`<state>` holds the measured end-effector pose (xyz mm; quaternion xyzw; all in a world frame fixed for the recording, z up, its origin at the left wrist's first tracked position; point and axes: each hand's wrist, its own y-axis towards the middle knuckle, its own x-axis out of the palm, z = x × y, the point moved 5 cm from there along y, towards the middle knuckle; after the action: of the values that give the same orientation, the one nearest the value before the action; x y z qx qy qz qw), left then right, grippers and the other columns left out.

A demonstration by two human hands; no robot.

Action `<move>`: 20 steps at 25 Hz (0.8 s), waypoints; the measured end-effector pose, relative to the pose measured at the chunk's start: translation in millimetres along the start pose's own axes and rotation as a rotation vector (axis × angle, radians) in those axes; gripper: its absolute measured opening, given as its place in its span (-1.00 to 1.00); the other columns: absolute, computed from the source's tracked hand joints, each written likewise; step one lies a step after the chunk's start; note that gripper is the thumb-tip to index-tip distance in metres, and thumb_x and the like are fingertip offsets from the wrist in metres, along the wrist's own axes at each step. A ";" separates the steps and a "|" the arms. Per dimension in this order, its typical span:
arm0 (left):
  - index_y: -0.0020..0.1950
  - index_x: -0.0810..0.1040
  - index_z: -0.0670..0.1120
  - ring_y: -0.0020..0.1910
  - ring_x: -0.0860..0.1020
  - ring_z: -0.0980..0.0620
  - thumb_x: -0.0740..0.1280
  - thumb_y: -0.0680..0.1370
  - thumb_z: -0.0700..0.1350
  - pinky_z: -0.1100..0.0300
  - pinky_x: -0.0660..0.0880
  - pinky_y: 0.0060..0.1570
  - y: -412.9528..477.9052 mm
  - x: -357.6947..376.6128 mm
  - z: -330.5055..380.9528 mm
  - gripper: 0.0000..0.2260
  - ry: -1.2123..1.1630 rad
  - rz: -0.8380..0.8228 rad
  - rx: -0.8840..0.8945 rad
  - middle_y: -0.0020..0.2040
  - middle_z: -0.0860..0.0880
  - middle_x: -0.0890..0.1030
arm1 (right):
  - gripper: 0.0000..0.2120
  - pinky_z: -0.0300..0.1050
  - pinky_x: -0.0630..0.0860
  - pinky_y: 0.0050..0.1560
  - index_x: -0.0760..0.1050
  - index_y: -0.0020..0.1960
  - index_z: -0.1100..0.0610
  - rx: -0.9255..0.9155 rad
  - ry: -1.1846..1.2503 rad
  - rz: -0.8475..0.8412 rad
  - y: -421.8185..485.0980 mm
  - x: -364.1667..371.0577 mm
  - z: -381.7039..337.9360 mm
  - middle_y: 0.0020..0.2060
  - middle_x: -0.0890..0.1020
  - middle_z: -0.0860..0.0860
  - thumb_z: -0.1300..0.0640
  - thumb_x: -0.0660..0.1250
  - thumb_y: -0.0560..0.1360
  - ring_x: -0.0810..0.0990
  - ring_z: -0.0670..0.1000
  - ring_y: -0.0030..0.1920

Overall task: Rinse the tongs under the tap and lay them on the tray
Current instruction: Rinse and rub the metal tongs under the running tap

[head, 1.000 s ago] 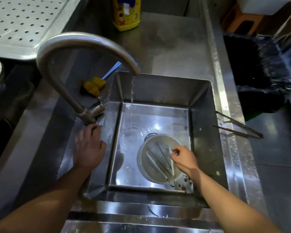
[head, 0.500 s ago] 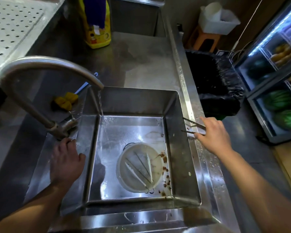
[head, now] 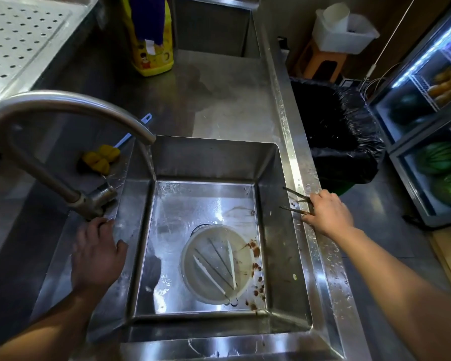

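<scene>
Nearest, the left hand (head: 97, 254) lies flat and relaxed on the sink (head: 274, 230) edge, likely for support. The right hand (head: 326, 214) seems to pinch the tongs (head: 296, 194) on the right rim, ready to lift. The tap (head: 63, 100) is running. The tray (head: 24, 35) sits far left.

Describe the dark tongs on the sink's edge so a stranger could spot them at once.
Find the steel sink with the running tap. On its right rim lie the dark tongs, their thin arms poking over the basin from under the right hand. Unlike the pale tongs in the round bowl below, they are dark and up on the rim.
</scene>
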<state>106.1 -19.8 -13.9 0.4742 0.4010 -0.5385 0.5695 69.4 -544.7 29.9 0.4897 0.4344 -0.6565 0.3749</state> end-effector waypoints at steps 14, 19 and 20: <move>0.29 0.53 -0.16 0.32 0.41 -0.27 0.48 0.43 -0.19 -0.13 0.38 0.31 -2.6 -11.4 5.3 -0.57 -0.327 -0.183 -0.175 0.32 -0.20 0.48 | -0.79 -0.03 0.63 -0.11 0.55 -0.14 -0.12 0.014 1.152 -0.134 -82.7 -56.4 -175.2 -0.22 0.66 -0.11 -0.12 0.54 0.36 0.64 -0.13 -0.21; 0.28 0.48 0.23 -0.03 0.66 0.01 0.35 0.50 0.15 0.31 0.57 -0.19 -39.1 -24.5 79.5 -0.66 -1.198 -0.702 -0.260 0.11 0.01 0.63 | -0.69 -0.04 0.64 -0.17 0.52 0.12 0.22 0.109 1.622 -0.408 -106.3 -50.0 -252.2 -0.13 0.59 0.14 0.11 0.50 0.47 0.63 0.00 -0.19; 0.29 0.47 0.27 -0.17 0.66 0.00 0.32 0.53 0.16 0.21 0.56 -0.36 -43.3 -23.1 91.2 -0.68 -1.277 -0.775 -0.286 0.04 0.01 0.66 | -0.64 0.04 0.65 -0.08 0.50 0.17 0.28 0.139 1.655 -0.438 -106.8 -49.1 -262.4 -0.11 0.59 0.16 0.13 0.49 0.48 0.62 0.04 -0.15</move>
<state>55.9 -101.8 24.7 -0.1825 0.1973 -0.8126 0.5172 66.4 -258.9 61.5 0.7379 0.6116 -0.1707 -0.2286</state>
